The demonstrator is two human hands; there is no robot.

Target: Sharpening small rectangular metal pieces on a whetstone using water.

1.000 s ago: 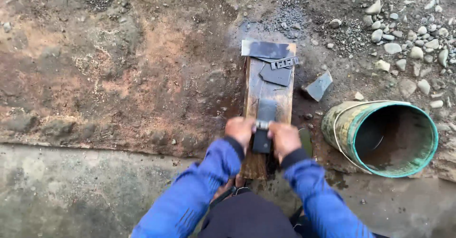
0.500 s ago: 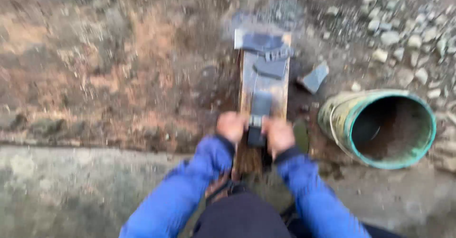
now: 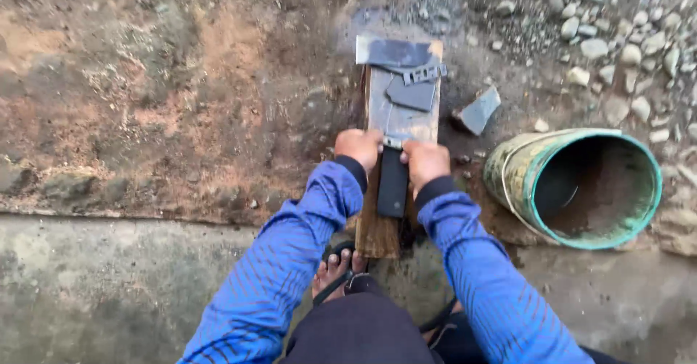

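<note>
Gripped with the left hand (image 3: pixel 359 148) and the right hand (image 3: pixel 425 162) side by side, knuckles nearly touching, both closed down on the front end of a dark-handled blade (image 3: pixel 393 182). Kept the handle pointing back toward the body, between the two blue sleeves (image 3: pixel 305 262). Lay flat on a narrow wooden board (image 3: pixel 377 237), just short of the wet grey patch (image 3: pixel 396 121) on its upper half. Could not tell how much metal sat hidden beneath the fingers.

Looked, by the pose, like the middle of a pressing stroke along the board, weight over both fists. Called next for even pressure from both sides, a steady flat angle, and fingertips kept clear of the edge.

Carried two flat dark metal pieces at the far end of the board: one across the tip (image 3: pixel 396 52), one smaller below it (image 3: pixel 412 94). Showed a loose grey stone chunk (image 3: pixel 479 110) just right of the board, and near that a green-rimmed bucket (image 3: pixel 650 190) tipped on its side, mouth toward the camera. Braced a sandalled foot (image 3: pixel 334 270) against the board's near end.

Worked outdoors: bare reddish earth (image 3: pixel 181 103) around the board, a concrete strip (image 3: pixel 109 284) nearer the body, pale pebbles (image 3: pixel 617 45) scattered at upper right.
</note>
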